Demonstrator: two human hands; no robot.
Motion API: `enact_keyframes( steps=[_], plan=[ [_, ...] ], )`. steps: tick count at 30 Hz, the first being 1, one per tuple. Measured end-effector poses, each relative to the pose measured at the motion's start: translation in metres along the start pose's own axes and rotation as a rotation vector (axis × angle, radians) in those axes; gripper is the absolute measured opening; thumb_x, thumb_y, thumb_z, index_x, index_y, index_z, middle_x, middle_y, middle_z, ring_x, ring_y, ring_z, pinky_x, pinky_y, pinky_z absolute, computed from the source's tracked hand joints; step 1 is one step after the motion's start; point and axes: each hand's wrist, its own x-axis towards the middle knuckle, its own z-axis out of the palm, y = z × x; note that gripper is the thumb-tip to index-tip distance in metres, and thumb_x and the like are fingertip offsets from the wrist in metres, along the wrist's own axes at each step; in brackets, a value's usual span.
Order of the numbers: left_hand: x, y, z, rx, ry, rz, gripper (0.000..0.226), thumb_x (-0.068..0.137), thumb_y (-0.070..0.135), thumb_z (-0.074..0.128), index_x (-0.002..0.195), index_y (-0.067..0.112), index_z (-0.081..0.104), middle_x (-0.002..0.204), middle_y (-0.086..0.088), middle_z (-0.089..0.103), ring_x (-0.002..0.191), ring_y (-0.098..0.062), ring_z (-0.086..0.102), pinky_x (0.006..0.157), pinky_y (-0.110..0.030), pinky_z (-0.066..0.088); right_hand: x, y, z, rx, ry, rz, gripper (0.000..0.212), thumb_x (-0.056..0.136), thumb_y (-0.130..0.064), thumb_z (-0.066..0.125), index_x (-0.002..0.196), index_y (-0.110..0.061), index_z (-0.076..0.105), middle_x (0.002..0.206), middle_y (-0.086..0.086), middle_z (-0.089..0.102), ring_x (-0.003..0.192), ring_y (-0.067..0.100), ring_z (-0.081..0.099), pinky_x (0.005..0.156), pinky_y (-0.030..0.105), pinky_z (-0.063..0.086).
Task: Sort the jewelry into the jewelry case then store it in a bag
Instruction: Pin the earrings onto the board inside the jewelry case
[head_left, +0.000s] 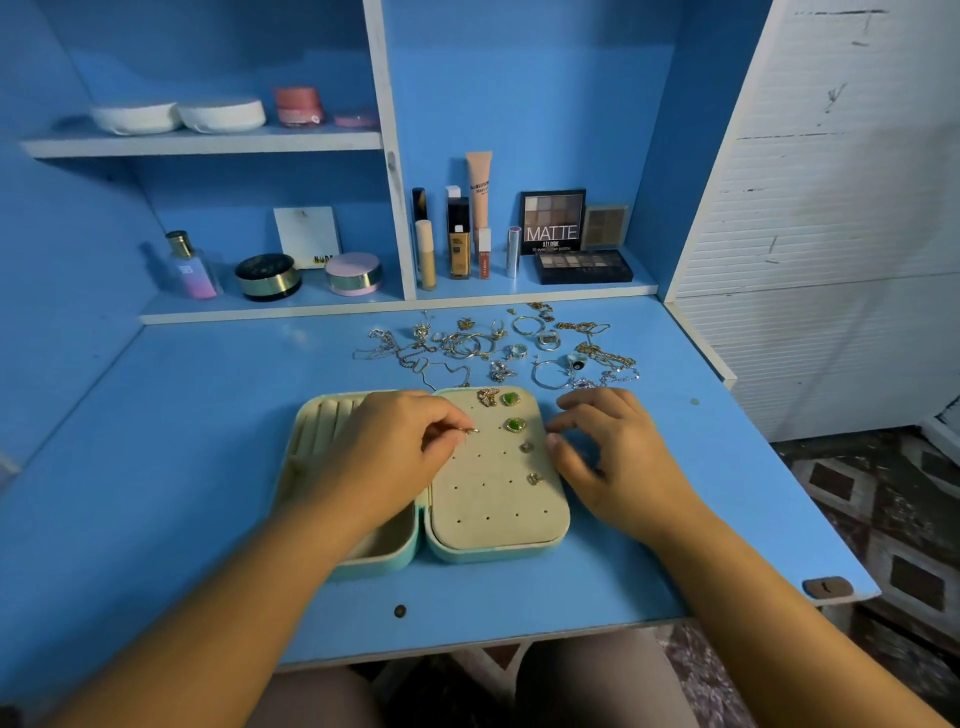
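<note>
A mint jewelry case (467, 553) lies open on the blue desk. Its right half is a beige panel with rows of holes (493, 493). Pinned on it are a gold butterfly earring (487, 396), two green heart earrings (510, 399) and two small silver studs (527, 447). My left hand (395, 441) is over the case and pinches a small gold earring (469, 430) against the panel. My right hand (608, 452) hovers with fingers loosely curled at the panel's right edge, holding nothing. A pile of loose rings, hoops and chains (498, 345) lies behind the case.
Cosmetics stand on the low shelf at the back: bottles (459, 244), eyeshadow palettes (582, 265), compacts (353, 273), a perfume bottle (191, 267). A white panel wall (831, 208) bounds the desk on the right. The desk's front edge is near my lap.
</note>
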Motion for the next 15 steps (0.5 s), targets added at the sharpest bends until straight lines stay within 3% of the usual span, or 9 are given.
enact_keyframes(
  steps=[4,11,15],
  plan=[
    [-0.007,-0.001,0.003,0.076,0.021,0.071,0.014,0.086,0.020,0.072,0.094,0.031,0.077,0.088,0.020,0.069,0.074,0.014,0.052,0.069,0.001,0.038,-0.001,0.001,0.001,0.017,0.047,-0.031,0.027,0.084,-0.037,0.053,0.085,-0.016,0.070,0.103,-0.002,0.064,0.100,0.015,0.052,0.089,0.029,0.043],
    [-0.018,-0.001,-0.004,0.068,-0.002,0.113,0.019,0.087,0.014,0.068,0.100,0.027,0.077,0.099,0.018,0.071,0.080,0.014,0.054,0.081,0.007,0.030,-0.001,0.003,0.003,0.032,0.046,-0.038,0.014,0.081,-0.024,0.060,0.077,-0.013,0.067,0.102,-0.002,0.065,0.096,0.019,0.054,0.084,0.032,0.046],
    [-0.019,-0.002,-0.004,0.036,-0.017,0.079,0.017,0.087,0.022,0.067,0.102,0.028,0.075,0.093,0.024,0.064,0.085,0.014,0.053,0.077,0.000,0.035,-0.001,0.005,0.005,0.051,0.044,-0.054,0.014,0.081,-0.022,0.059,0.078,-0.012,0.066,0.101,-0.002,0.065,0.095,0.019,0.054,0.083,0.032,0.047]
  ],
)
